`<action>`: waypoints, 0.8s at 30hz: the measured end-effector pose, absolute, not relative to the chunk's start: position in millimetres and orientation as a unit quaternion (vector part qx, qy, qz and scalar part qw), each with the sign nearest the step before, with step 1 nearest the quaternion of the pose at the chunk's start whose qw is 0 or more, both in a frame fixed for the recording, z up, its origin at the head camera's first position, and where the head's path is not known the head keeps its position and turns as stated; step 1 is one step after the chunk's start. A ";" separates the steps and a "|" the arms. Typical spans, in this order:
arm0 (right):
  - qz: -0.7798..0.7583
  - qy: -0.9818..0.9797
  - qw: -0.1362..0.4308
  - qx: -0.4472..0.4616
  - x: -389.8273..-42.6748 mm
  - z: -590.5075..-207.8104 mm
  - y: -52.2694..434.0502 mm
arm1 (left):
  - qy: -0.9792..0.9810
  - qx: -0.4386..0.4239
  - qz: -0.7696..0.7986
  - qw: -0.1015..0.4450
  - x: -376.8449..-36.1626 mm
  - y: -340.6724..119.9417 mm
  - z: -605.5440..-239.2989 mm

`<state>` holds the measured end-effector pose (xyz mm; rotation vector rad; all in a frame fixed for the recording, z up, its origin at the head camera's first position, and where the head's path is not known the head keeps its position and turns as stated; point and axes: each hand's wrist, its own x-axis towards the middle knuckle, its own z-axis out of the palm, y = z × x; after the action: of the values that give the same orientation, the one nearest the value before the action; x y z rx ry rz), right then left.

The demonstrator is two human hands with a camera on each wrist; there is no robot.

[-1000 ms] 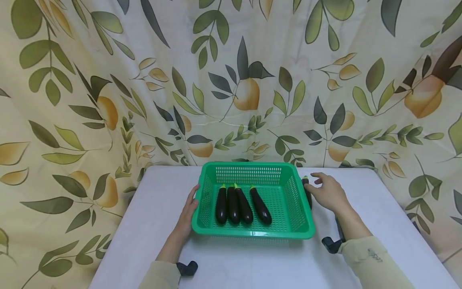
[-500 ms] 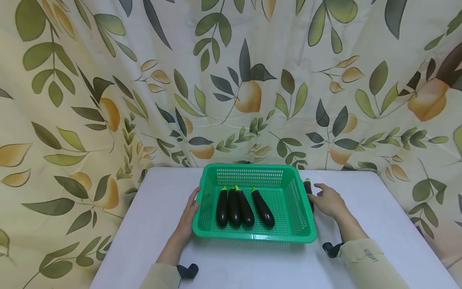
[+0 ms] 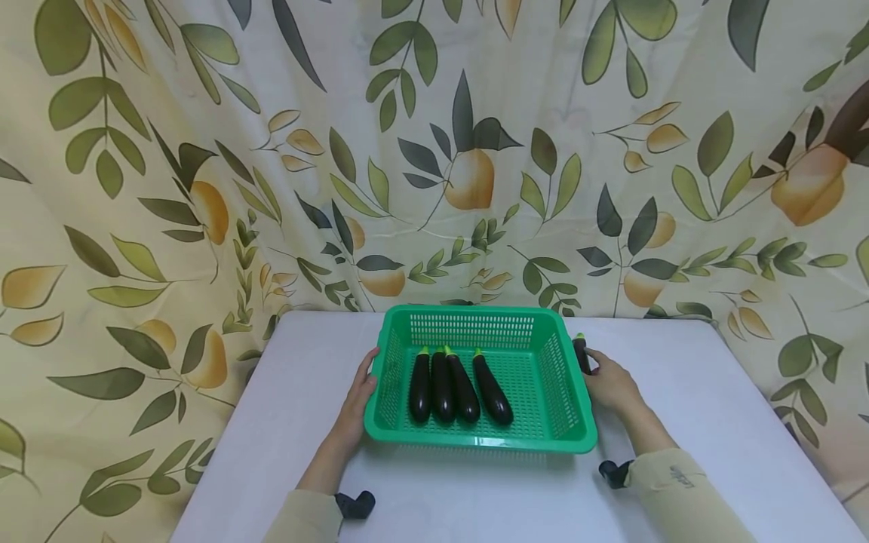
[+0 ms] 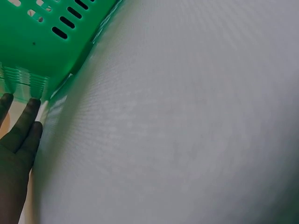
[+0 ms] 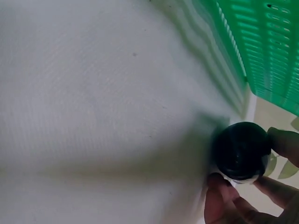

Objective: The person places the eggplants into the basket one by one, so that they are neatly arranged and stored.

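At table's (image 3: 285,422) far-middle, head view: green basket (image 3: 480,443) being steadied by left hand (image 3: 357,403), fingers straight against left wall; four eggplants (image 3: 453,385) lying inside. Loose eggplant (image 3: 581,353) beside right wall being gripped by right hand (image 3: 609,383).

Left wrist: straight fingers (image 4: 21,130) being pressed to basket (image 4: 42,37).

Right wrist: eggplant's end (image 5: 242,150) being pinched by curled fingers (image 5: 219,198), beside basket (image 5: 266,46).

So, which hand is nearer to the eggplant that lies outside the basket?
Right. The right hand grips the eggplant beside the basket. The left hand rests against the basket's opposite side, away from it.
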<state>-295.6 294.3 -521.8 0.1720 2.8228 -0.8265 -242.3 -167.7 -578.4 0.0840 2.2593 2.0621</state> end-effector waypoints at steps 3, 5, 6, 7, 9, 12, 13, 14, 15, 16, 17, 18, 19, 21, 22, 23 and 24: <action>-0.279 0.954 0.093 0.059 -296.3 -523.9 292.8 | 0.738 0.026 0.673 0.042 -242.7 -168.0 -579.5; -0.279 0.954 0.092 0.061 -296.6 -524.9 292.1 | 0.737 0.026 0.675 0.042 -243.0 -168.4 -580.2; -0.280 0.954 0.091 0.062 -296.9 -525.4 292.0 | 0.736 0.026 0.675 0.042 -243.2 -168.6 -580.7; -0.281 0.953 0.092 0.065 -297.2 -525.7 291.7 | 0.735 0.026 0.676 0.043 -243.4 -168.8 -580.9; -0.282 0.953 0.091 0.068 -297.6 -526.0 291.0 | 0.735 0.026 0.676 0.042 -243.6 -169.2 -580.8; -0.284 0.952 0.092 0.072 -298.1 -525.1 290.0 | 0.737 0.027 0.674 0.040 -243.8 -169.5 -580.3; -0.285 0.951 0.092 0.073 -298.0 -524.8 289.6 | 0.738 0.027 0.674 0.039 -243.8 -169.6 -579.9; -0.287 0.950 0.094 0.075 -298.0 -524.4 289.4 | 0.739 0.027 0.672 0.039 -243.8 -169.5 -579.7; -0.289 0.950 0.095 0.077 -298.1 -524.3 289.4 | 0.739 0.027 0.672 0.039 -243.8 -169.4 -579.6; -0.291 0.948 0.097 0.079 -297.9 -524.2 289.3 | 0.739 0.027 0.672 0.039 -243.8 -169.3 -579.6; -0.294 0.947 0.098 0.081 -297.8 -524.5 289.4 | 0.739 0.028 0.672 0.040 -243.8 -169.2 -579.5; -0.296 0.947 0.099 0.082 -297.7 -525.2 289.7 | 0.739 0.028 0.672 0.040 -243.7 -169.1 -579.5; -0.297 0.946 0.099 0.084 -297.5 -525.9 290.0 | 0.739 0.028 0.672 0.041 -243.7 -169.0 -579.5; -0.300 0.945 0.100 0.086 -297.2 -527.5 291.1 | 0.738 0.029 0.673 0.042 -243.4 -168.7 -579.7; -0.303 0.944 0.101 0.087 -296.9 -528.2 291.7 | 0.737 0.029 0.674 0.042 -243.2 -168.4 -579.7; -0.303 0.943 0.101 0.088 -296.7 -529.1 292.4 | 0.737 0.029 0.674 0.043 -243.0 -168.2 -579.9; -0.304 0.943 0.102 0.089 -296.4 -529.7 293.2 | 0.737 0.029 0.673 0.044 -242.9 -167.9 -580.4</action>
<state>-296.4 293.2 -529.7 0.2615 2.7848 -0.8980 -242.9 -167.9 -580.4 0.0878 2.2543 2.0584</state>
